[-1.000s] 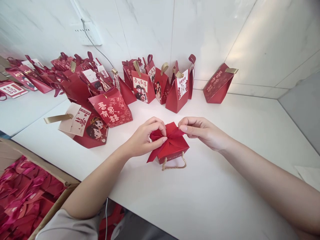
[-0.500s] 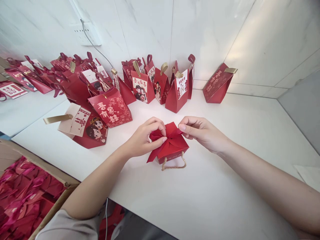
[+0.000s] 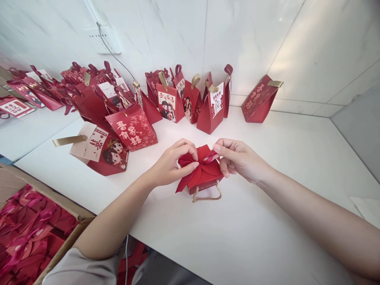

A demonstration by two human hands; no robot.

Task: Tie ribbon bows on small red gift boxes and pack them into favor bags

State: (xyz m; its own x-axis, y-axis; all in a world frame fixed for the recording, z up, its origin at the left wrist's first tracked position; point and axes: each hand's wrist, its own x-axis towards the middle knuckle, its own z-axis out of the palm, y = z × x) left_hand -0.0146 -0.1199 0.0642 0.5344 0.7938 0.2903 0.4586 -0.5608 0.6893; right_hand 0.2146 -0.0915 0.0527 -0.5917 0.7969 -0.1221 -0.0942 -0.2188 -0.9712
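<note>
A small red gift box (image 3: 203, 184) with a twisted gold cord handle (image 3: 208, 199) sits on the white table in front of me. Across its folded top runs a red ribbon (image 3: 184, 180) tied in a bow. My left hand (image 3: 178, 162) pinches the bow's left side close to the knot, thumb and forefinger closed on it. Right of the box, my right hand (image 3: 237, 158) grips the other part of the ribbon between thumb and forefinger, its remaining fingers curled beside the box. The knot is partly hidden by my left fingers.
Several red gift boxes with gold strap handles (image 3: 132, 128) stand along the back and left of the white table (image 3: 252, 229). One box (image 3: 259, 101) stands apart at the right. A carton (image 3: 84, 221) of red ribboned boxes is at lower left. A cable (image 3: 114, 55) hangs from the wall socket.
My right hand has turned slightly, and the ribbon part in it now twists upward, showing a pinker side. My left hand keeps its pinch; the box has stayed put.
</note>
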